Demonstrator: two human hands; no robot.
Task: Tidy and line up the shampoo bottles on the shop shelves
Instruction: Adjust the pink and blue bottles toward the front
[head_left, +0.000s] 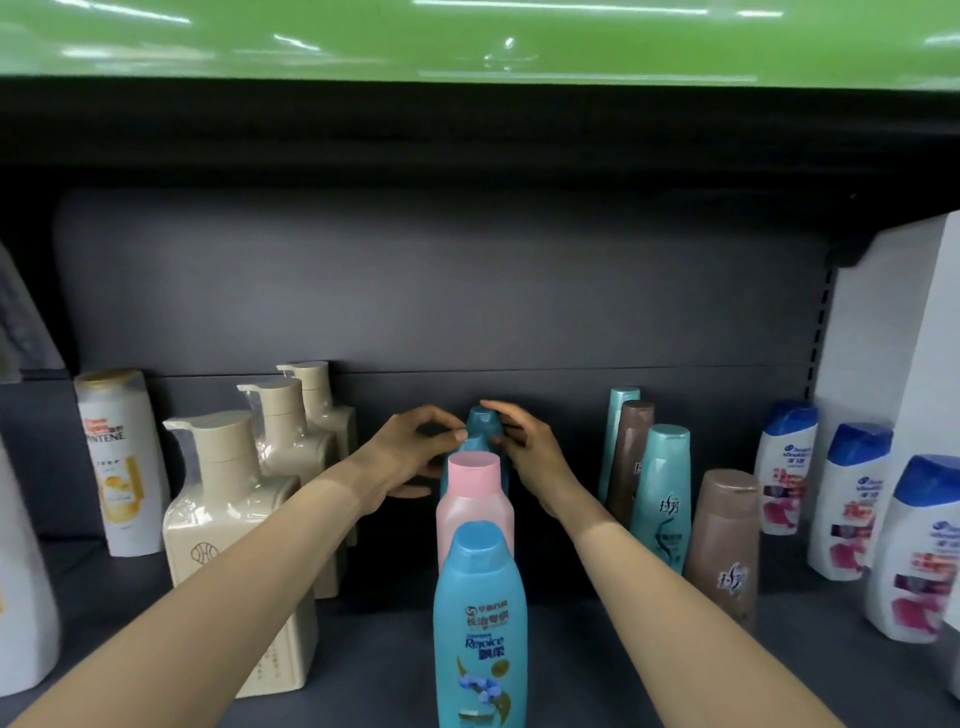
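I see a dark teal bottle (484, 423) standing upright at the back of the middle row, between my two hands. My left hand (415, 451) curls its fingers round its left side and my right hand (524, 447) pinches its right side. Nearer me than the hands stand a pink bottle (474, 506) and a blue Rejoice bottle (480, 623). Left of the left hand are beige pump bottles (244, 525); right of the right hand, teal and brown bottles (662, 488).

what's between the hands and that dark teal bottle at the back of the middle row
Nothing visible. The left hand and right hand already flank the dark teal bottle, fingertips at its cap. The pink bottle and blue Rejoice bottle stand in front, but both arms pass beside them.
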